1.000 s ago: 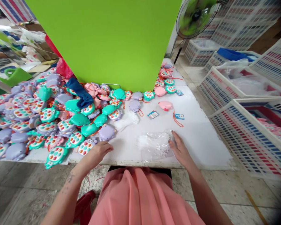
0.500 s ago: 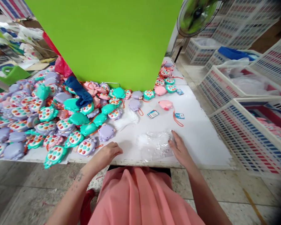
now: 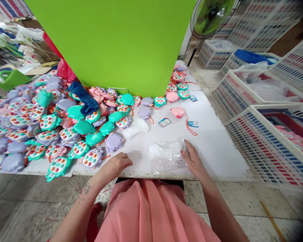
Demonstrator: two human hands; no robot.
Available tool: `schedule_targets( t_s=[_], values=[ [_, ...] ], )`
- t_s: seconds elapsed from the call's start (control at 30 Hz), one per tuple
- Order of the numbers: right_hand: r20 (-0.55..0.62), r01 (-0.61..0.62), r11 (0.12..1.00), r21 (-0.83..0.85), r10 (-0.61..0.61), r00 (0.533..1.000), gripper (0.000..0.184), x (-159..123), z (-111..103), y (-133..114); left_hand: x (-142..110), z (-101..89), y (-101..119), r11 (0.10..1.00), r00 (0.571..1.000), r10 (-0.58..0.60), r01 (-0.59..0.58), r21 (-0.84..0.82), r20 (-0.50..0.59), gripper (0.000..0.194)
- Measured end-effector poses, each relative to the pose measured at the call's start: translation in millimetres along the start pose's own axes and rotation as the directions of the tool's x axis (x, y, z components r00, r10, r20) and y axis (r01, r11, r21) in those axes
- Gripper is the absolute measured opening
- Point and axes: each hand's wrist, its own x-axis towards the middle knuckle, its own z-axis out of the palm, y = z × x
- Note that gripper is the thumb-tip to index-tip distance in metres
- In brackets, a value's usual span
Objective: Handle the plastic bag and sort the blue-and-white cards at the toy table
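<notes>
My left hand (image 3: 121,162) rests near the table's front edge with its fingers curled in; I see nothing in them. A purple animal-shaped toy (image 3: 114,142) lies just beyond it. My right hand (image 3: 194,160) lies with its fingers stretched out, touching the right edge of a clear plastic bag (image 3: 166,156) that lies flat on the table. Further back are a small stack of printed cards (image 3: 164,122), a pink toy (image 3: 178,112) and a blue tag (image 3: 192,124) on an orange loop. A bunch of thin white bags (image 3: 136,129) lies left of the cards.
Many teal, purple and pink toys (image 3: 50,137) are heaped across the table's left side, with a dark blue cloth (image 3: 83,99) on top. A tall green panel (image 3: 111,47) stands at the back. White plastic crates (image 3: 262,148) and a fan (image 3: 213,13) are to the right.
</notes>
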Motion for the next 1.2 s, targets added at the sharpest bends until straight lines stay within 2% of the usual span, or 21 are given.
schedule_targets(
  t_s=[0.2,0.37,0.7,0.93,1.03,1.2],
  values=[
    [0.003,-0.020,1.000,0.000,0.020,1.000,0.066,-0.7,0.5,-0.4,-17.0,-5.8,-14.6,0.998,0.999,-0.036,0.035,-0.047,-0.037,0.027],
    [0.003,-0.018,1.000,-0.011,0.018,1.000,0.064,-0.3,0.2,-1.9,-17.6,-5.4,-13.1,0.998,0.998,-0.042,0.040,-0.037,-0.053,0.028],
    [0.005,-0.024,1.000,0.001,0.024,1.000,0.066,0.0,0.2,-2.2,11.6,3.0,5.0,0.986,0.999,0.035,-0.038,0.161,0.022,0.024],
    [0.005,-0.020,1.000,-0.004,0.020,1.000,0.066,-0.1,0.0,-2.6,26.8,9.3,12.2,0.977,0.998,0.069,-0.068,0.201,0.002,0.021],
    [0.001,-0.011,1.000,-0.015,0.011,1.000,0.065,0.3,0.8,-3.2,39.0,19.2,19.4,0.975,0.998,0.069,-0.064,0.211,-0.015,0.020],
    [-0.009,0.003,1.000,-0.026,-0.004,1.000,0.063,-1.5,3.3,-3.9,64.6,47.1,40.7,0.987,0.992,0.050,-0.031,0.159,-0.117,0.021]
  ],
)
